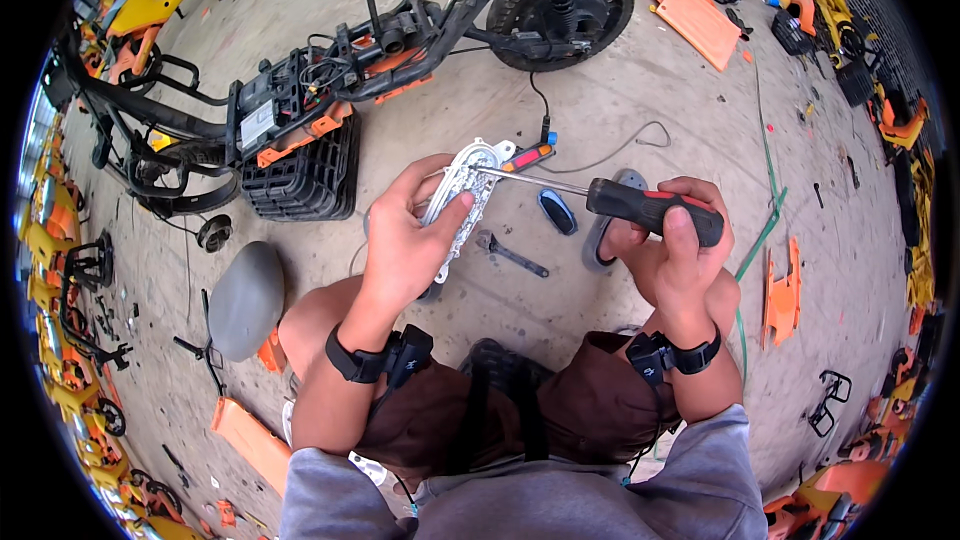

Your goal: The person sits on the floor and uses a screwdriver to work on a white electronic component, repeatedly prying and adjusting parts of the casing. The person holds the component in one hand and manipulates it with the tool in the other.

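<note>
My left hand (405, 225) grips an elongated silver housing (462, 195) with a rounded end and small mounting tabs, thumb across its shiny, uneven surface. My right hand (690, 245) is closed around a black-and-red screwdriver handle (630, 202); the metal shaft (535, 180) points left, its tip at the upper part of the housing. Just behind the housing lies an orange, red and blue item (530, 156), partly hidden. On the floor below the shaft are a small black-and-blue oblong piece (556, 211) and a dark wrench-like tool (518, 258).
A stripped scooter frame (290, 110) with wheel (555, 10) and black crate (300, 180) stands ahead. A grey seat-like piece (247, 300) lies left, a green strap (750, 255) and orange panels (780, 290) right. Yellow and orange scooters (70, 370) line the edges.
</note>
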{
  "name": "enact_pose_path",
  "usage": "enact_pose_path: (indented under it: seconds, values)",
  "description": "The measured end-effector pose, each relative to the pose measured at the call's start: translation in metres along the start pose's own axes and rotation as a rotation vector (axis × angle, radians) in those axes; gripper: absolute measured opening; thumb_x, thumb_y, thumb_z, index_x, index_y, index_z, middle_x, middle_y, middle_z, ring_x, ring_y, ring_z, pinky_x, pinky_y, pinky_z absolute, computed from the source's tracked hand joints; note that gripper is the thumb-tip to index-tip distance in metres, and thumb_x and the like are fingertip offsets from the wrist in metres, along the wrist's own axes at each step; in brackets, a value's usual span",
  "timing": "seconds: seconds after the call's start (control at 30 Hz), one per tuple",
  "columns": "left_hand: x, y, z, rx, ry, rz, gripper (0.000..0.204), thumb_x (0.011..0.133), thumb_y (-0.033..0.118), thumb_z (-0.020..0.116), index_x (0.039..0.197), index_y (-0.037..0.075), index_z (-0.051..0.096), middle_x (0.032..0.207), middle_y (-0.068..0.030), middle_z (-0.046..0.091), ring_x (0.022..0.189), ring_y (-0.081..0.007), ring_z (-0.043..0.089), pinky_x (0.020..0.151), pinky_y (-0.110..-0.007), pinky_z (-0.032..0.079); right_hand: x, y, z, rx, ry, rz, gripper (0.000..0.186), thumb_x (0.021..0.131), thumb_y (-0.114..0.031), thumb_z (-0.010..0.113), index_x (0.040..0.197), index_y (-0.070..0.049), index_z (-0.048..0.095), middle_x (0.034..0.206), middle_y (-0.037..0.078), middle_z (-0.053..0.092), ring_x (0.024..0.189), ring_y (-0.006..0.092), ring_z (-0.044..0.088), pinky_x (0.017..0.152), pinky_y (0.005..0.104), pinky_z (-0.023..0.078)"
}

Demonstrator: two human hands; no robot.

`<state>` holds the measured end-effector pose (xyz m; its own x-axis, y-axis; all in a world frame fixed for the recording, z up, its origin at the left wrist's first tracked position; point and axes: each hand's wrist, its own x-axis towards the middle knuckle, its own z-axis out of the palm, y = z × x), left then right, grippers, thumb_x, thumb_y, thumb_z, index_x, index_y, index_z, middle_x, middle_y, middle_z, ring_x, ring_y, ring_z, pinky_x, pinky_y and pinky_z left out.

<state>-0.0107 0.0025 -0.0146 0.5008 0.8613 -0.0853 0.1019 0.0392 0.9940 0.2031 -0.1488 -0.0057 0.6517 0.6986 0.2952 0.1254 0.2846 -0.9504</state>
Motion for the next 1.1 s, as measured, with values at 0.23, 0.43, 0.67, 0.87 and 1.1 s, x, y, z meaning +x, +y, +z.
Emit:
enact_pose_path:
  seconds: [0.23,0.43,0.67,0.87,1.1]
  values:
    - [0.001,-0.003,-0.001,0.154,0.057,0.055,0.033,0.089,0.004,0.071,0.12,-0.001,0.062,0.102,-0.0138,0.076,0.083,-0.0073,0.065,0.073,-0.025,0.052,-0.004,-0.001,0.0,-0.067,-0.029,-0.112,0.039,0.09,-0.026,0.072,0.108,0.005,0.057,0.081,0.013,0.067,0.061,0.0115,0.063,0.057,0.0235,0.051]
    - [0.003,-0.006,-0.002,0.096,0.082,0.071,0.033,0.09,0.005,0.071,0.121,-0.002,0.061,0.101,-0.0142,0.076,0.083,-0.0071,0.066,0.071,-0.024,0.052,-0.002,0.01,-0.009,-0.254,-0.118,-0.307,0.044,0.088,-0.029,0.074,0.109,0.005,0.055,0.081,0.013,0.068,0.064,0.0138,0.064,0.059,0.0256,0.051]
    - [0.01,-0.004,-0.011,-0.34,-0.08,-0.169,0.058,0.09,-0.008,0.062,0.142,-0.006,0.038,0.114,-0.0202,0.068,0.095,-0.0261,0.072,0.079,-0.034,0.06,-0.006,-0.003,0.001,-0.009,-0.021,-0.132,0.048,0.091,-0.034,0.072,0.109,0.006,0.053,0.08,0.017,0.067,0.058,0.016,0.062,0.053,0.0283,0.051]
    - [0.006,-0.002,-0.018,-0.476,-0.24,-0.142,0.069,0.087,-0.013,0.054,0.15,-0.006,0.026,0.132,-0.025,0.059,0.115,-0.0331,0.065,0.094,-0.042,0.056,-0.003,-0.008,0.006,0.031,0.01,-0.124,0.05,0.09,-0.034,0.072,0.109,0.007,0.052,0.078,0.017,0.065,0.057,0.0179,0.06,0.053,0.0311,0.052]
    - [0.01,-0.001,-0.022,-0.748,-0.279,-0.259,0.055,0.101,0.015,0.041,0.15,-0.008,0.029,0.138,-0.0237,0.055,0.12,-0.0343,0.061,0.101,-0.046,0.051,-0.004,-0.012,0.004,0.059,-0.056,-0.072,0.054,0.088,-0.04,0.073,0.107,0.007,0.053,0.079,0.017,0.066,0.057,0.0174,0.061,0.053,0.03,0.051]
